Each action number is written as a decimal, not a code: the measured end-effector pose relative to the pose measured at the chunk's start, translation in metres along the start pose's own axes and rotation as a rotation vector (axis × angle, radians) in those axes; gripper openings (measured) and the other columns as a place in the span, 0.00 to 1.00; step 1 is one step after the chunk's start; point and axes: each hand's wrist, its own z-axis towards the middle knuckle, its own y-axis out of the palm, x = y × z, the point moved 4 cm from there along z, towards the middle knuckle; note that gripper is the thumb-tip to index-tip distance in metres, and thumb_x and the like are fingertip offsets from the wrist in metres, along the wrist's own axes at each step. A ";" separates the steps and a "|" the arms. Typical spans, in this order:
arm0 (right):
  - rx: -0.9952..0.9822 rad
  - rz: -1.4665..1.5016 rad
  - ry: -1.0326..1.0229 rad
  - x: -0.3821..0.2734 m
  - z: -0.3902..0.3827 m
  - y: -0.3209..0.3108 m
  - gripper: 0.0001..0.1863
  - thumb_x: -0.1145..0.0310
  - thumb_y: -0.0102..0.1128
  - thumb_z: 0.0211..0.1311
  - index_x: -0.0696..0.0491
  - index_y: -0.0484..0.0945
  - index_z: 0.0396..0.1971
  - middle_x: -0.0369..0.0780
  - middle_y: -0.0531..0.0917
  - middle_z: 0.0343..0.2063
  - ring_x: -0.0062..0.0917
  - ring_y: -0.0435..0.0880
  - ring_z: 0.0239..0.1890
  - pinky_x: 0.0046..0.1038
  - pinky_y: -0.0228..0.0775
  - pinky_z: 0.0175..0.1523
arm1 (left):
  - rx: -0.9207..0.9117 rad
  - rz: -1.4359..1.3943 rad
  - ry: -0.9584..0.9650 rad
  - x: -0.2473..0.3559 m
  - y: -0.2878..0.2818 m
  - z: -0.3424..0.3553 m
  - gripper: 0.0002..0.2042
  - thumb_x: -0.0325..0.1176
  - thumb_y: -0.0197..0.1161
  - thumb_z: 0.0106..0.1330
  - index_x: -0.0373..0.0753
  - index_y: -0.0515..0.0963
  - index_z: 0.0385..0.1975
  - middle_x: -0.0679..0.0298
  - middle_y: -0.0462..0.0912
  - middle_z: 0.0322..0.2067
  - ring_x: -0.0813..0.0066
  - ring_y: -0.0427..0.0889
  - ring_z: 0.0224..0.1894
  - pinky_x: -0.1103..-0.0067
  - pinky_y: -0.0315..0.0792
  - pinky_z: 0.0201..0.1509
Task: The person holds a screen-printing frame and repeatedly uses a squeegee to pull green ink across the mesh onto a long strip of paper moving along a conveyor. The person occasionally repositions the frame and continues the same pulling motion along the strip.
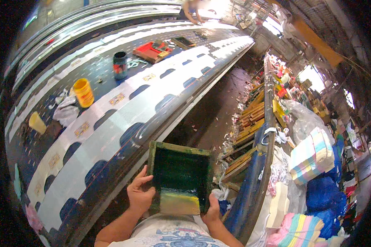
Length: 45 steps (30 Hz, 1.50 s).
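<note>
In front of my body I hold a wooden screen-printing frame [181, 149], its inside coated dark green and wet-looking. My left hand [140, 192] grips the frame's left side, the fingers bent against the edge. On the lower right side, my right hand [211, 209] is closed, its thumb up along the wood. A yellowish squeegee [179, 204] lies inside at the frame's near end. To the left, pale cloth strips [111, 131] run along a long dark table [92, 62]; some bear small orange-brown prints.
On the table stand a yellow tub [83, 93], a dark jar [120, 66], a pale cup [37, 123] and a red frame [151, 52]. A person [191, 10] bends over the far end. Rightward, wooden frames [251, 119] and striped cloth stacks [312, 156] flank the aisle [212, 109].
</note>
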 end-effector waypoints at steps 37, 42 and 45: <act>-0.135 -0.288 -0.214 -0.576 0.823 -0.060 0.27 0.55 0.53 0.89 0.61 0.76 0.73 0.41 0.87 0.62 0.28 0.85 0.63 0.34 0.73 0.73 | 0.068 -0.044 0.201 -0.155 0.666 0.679 0.34 0.10 0.64 0.63 0.35 0.79 0.73 0.50 0.69 0.82 0.59 0.68 0.84 0.65 0.63 0.85; -0.203 -0.226 -0.154 -0.614 0.933 -0.068 0.26 0.55 0.53 0.89 0.60 0.78 0.70 0.40 0.88 0.61 0.27 0.86 0.62 0.33 0.74 0.71 | 0.137 -0.018 0.221 -0.172 0.726 0.752 0.34 0.10 0.64 0.63 0.34 0.79 0.73 0.47 0.67 0.83 0.58 0.67 0.84 0.65 0.62 0.86; -0.250 -0.226 -0.011 -0.624 1.013 -0.069 0.25 0.57 0.51 0.90 0.60 0.79 0.70 0.41 0.88 0.61 0.28 0.86 0.62 0.34 0.74 0.71 | 0.242 0.085 0.207 -0.189 0.752 0.783 0.34 0.10 0.65 0.62 0.33 0.79 0.72 0.47 0.66 0.83 0.58 0.67 0.84 0.65 0.62 0.86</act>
